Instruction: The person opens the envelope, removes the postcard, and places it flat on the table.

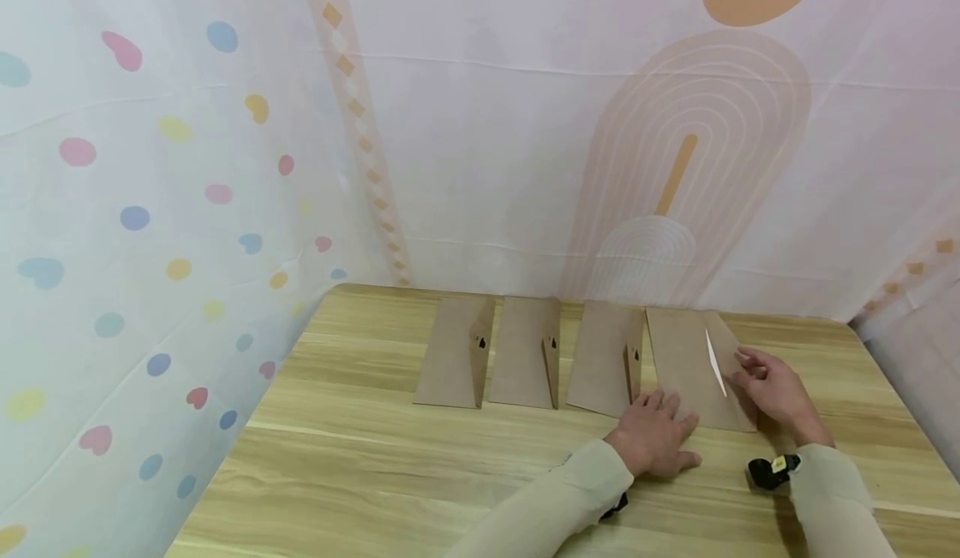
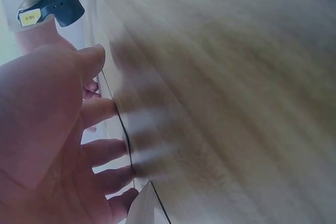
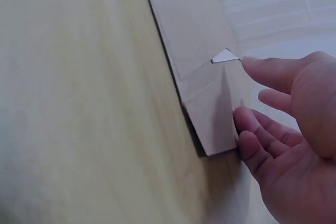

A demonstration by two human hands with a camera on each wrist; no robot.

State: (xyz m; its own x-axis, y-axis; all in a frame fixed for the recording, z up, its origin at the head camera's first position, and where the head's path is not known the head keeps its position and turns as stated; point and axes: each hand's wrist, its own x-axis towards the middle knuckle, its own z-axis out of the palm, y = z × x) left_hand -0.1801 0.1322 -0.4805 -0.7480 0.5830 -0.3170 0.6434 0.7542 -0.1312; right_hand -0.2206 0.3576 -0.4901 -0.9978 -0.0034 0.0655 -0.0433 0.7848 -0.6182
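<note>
Near the back right of the table, in the head view, a brown cardboard sheet (image 1: 678, 366) lies with its right side folded as a flap, a white sliver along the fold. My left hand (image 1: 656, 435) rests with straight, spread fingers on its near left corner; in the left wrist view, its fingertips meet a dark edge line. My right hand (image 1: 776, 387) pinches the flap's outer edge. The right wrist view shows my right thumb beside a small white triangle (image 3: 226, 56) and curled fingers (image 3: 254, 148) against the edge of the flap (image 3: 223, 124).
Left of that sheet stand three similar brown cardboard pieces (image 1: 453, 358) in a row, each with a raised right panel bearing a small black mark. They sit on a wood-grain table (image 1: 337, 458). A patterned pale curtain (image 1: 480, 166) borders the table's back edge.
</note>
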